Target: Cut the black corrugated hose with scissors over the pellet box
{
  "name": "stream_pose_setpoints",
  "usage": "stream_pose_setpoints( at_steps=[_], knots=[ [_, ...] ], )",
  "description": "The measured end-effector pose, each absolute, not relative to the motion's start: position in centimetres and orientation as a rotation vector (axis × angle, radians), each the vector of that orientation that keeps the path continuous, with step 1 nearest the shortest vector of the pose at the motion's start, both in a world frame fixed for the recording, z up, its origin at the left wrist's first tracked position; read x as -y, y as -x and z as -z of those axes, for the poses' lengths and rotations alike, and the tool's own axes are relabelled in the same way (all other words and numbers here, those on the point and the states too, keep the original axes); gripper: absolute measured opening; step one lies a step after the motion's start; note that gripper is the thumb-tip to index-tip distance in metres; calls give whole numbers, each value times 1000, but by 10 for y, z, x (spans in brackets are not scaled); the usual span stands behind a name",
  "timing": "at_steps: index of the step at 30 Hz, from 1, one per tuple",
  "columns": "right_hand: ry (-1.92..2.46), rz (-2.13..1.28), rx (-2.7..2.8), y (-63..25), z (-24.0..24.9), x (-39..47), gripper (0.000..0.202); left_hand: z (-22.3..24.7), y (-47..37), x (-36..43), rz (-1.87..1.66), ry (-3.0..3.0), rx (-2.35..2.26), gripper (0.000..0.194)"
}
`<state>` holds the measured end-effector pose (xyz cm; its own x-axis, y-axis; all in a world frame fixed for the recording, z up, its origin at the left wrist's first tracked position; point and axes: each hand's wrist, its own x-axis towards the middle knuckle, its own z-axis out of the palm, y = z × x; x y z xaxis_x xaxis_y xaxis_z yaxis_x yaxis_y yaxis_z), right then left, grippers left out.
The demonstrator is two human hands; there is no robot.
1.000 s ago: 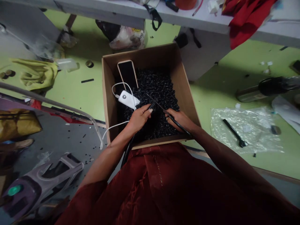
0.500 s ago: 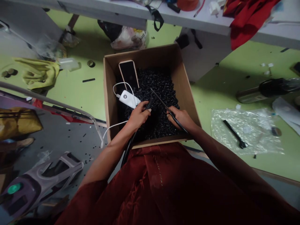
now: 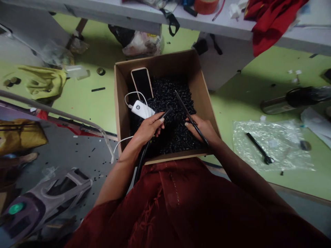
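My left hand point(image 3: 151, 128) is closed around a black ribbed tube point(image 3: 144, 151), whose end sticks out past the thumb over a cardboard box point(image 3: 212, 127). The tube's other part runs down toward my lap. In my right hand point(image 3: 203, 131) is a long, thin, dark knife-like blade point(image 3: 184, 105), pointing up and left, apart from the tube's end. Beneath both hands, many small black pieces point(image 3: 172, 89) fill the box. A white power bank point(image 3: 141, 109) with a white cable lies on them beside my left hand, and a phone point(image 3: 142, 82) leans behind it.
A shelf edge point(image 3: 212, 26) with a red cloth point(image 3: 271, 24) crosses the top. To the right, a clear plastic bag point(image 3: 287, 137) carries a black strip point(image 3: 258, 148), near a metal bottle point(image 3: 276, 103). A yellow cloth point(image 3: 46, 81) lies left; a white cable point(image 3: 104, 136) hangs nearby.
The blade has swung right and away from the tube's end. My left hand has shifted slightly left, and more of the tube's end shows beyond the fingers.
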<state>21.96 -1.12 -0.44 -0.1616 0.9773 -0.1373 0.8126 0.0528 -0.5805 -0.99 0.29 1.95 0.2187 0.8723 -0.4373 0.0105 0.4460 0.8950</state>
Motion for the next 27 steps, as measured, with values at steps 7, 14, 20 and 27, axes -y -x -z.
stream_pose_setpoints(
  at_steps=[7,14,20,27],
  knots=[
    [1674,-750,2131,-219,6,15,30,-22,7,-3,-835,-761,-1059,16],
    [1597,-708,2414,-214,9,16,30,-19,9,-6,-797,-521,-884,24],
    [1844,-733,2106,-219,9,9,31,-17,10,-5,-796,-457,-836,27],
    [1788,-885,2054,-221,12,7,37,-21,7,-5,-831,-473,-866,23]
  ],
)
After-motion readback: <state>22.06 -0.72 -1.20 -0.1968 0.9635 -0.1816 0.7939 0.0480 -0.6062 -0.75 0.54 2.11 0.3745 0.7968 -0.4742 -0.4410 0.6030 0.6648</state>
